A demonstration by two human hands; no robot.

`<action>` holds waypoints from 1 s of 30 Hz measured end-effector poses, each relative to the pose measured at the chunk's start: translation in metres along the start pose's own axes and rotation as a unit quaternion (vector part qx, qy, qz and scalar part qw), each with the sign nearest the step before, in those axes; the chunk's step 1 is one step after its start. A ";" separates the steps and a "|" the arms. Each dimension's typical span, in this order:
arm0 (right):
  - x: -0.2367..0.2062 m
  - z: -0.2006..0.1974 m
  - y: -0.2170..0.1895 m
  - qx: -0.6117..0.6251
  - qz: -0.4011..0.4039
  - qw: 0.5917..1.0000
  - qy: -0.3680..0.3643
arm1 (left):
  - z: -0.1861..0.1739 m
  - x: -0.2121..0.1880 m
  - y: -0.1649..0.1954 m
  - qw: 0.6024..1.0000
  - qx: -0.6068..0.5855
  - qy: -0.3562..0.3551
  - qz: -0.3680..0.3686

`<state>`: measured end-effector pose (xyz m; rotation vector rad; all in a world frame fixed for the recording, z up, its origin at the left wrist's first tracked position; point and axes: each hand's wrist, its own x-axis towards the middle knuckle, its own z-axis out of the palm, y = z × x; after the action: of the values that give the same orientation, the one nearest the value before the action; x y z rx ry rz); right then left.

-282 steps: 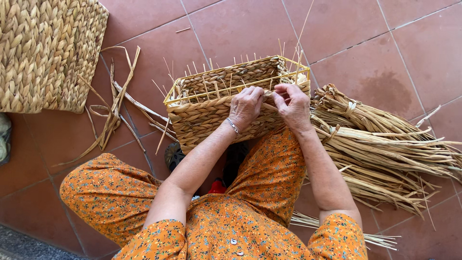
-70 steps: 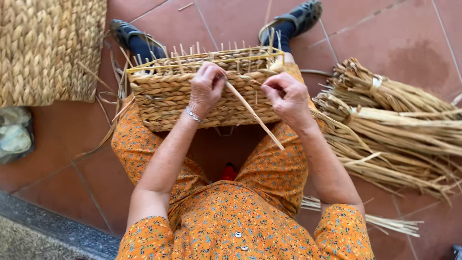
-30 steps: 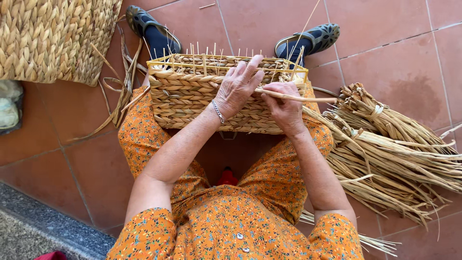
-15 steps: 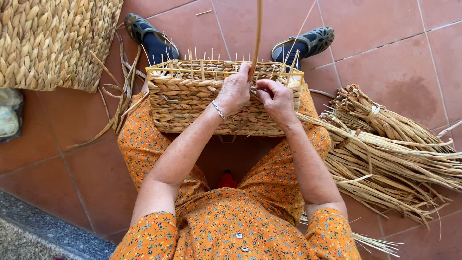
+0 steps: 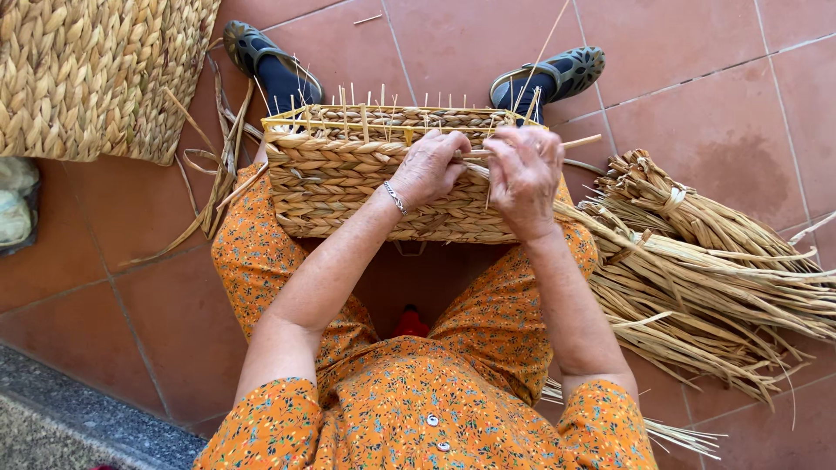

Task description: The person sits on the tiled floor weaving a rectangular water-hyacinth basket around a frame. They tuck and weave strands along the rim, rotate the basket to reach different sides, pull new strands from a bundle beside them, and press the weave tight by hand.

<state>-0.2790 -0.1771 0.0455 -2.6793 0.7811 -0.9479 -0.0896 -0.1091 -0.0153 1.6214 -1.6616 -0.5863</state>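
Strand (image 5: 531, 146) down now, was upright half sec ago; lies flat along basket (image 5: 366, 187) rim, tip pointing 2 o'clock. L hand (image 5: 427, 165) and R hand (image 5: 522, 170) both pinched shut on it. Basket on lap. Reed bundle (image 5: 697, 261) at 3 o'clock. Weave row progressing.

The large woven mat (image 5: 96, 74) runs off the top and left edges, so its full shape cannot be told; a pale bundled thing (image 5: 16, 209) at the left edge is cut off and too dim to name; the reed bundle (image 5: 705, 270) passes out at the right edge; the left hand (image 5: 428, 167) and right hand (image 5: 522, 178) cover part of the basket (image 5: 348, 187) rim, and their fingertips hide how the strand (image 5: 575, 142) is gripped; the basket's far wall hides the ankles above both shoes (image 5: 557, 74); the small red object (image 5: 411, 324) between the knees is too small to identify.
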 end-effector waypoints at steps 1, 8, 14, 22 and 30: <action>0.004 -0.004 0.006 -0.065 -0.020 0.998 -0.008 | 0.001 0.001 0.001 1.000 -0.002 0.004 -0.005; 0.013 0.010 0.019 -0.083 0.000 0.996 -0.037 | 0.001 0.002 -0.001 0.999 0.021 0.032 -0.009; -0.006 0.024 0.027 -0.086 0.072 0.991 -0.077 | 0.004 0.003 -0.001 0.998 0.038 0.011 -0.045; -0.038 -0.002 0.030 -0.075 0.095 0.989 -0.082 | 0.028 0.016 0.006 0.983 0.111 0.022 -0.148; -0.203 -0.131 0.108 -0.096 0.306 0.932 0.168 | 0.011 -0.015 0.009 0.996 0.061 0.046 -0.045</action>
<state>-0.5393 -0.1593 0.0034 -2.1775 1.7287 -1.1976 -0.1049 -0.0954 -0.0182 1.7906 -1.5912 -0.4553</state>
